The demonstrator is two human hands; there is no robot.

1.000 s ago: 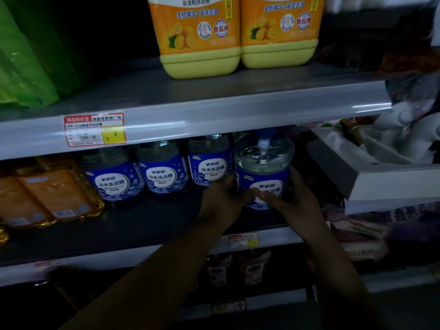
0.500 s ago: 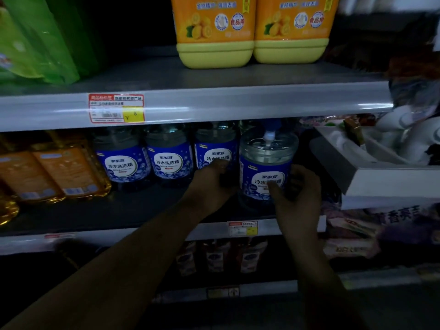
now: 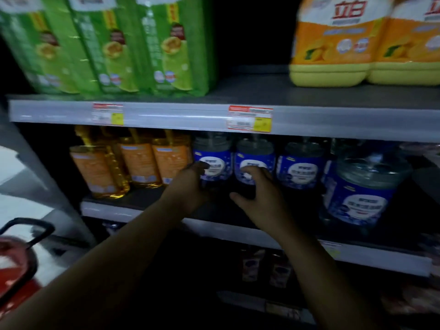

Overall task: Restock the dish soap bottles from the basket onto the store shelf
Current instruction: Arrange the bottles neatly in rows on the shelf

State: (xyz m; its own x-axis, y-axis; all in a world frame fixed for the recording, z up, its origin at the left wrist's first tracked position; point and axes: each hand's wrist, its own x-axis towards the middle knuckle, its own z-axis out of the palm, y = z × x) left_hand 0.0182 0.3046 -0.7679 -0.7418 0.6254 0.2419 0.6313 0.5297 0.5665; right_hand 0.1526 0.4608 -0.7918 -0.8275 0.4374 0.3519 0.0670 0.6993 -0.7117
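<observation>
Progress: several clear blue-labelled dish soap bottles (image 3: 301, 167) stand on grey shelf (image 3: 112, 210) | left hand (image 3: 190, 186) grips leftmost bottle (image 3: 214, 160) | right hand (image 3: 258, 196) loosely spread, empty, before next bottle (image 3: 256, 156) | red black-handled basket (image 3: 16, 270) well left of left hand, contents unclear.

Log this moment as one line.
left hand: grips leftmost clear blue-labelled soap bottle | right hand: on next blue-labelled bottle, grip unclear | red basket: lower left

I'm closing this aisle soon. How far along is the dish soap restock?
Done: blue-label dish soap bottles line the middle shelf. In hand: left hand grips the leftmost bottle; right hand reaches to the next bottle. Left: the red basket is too blurred to show what remains.
</observation>
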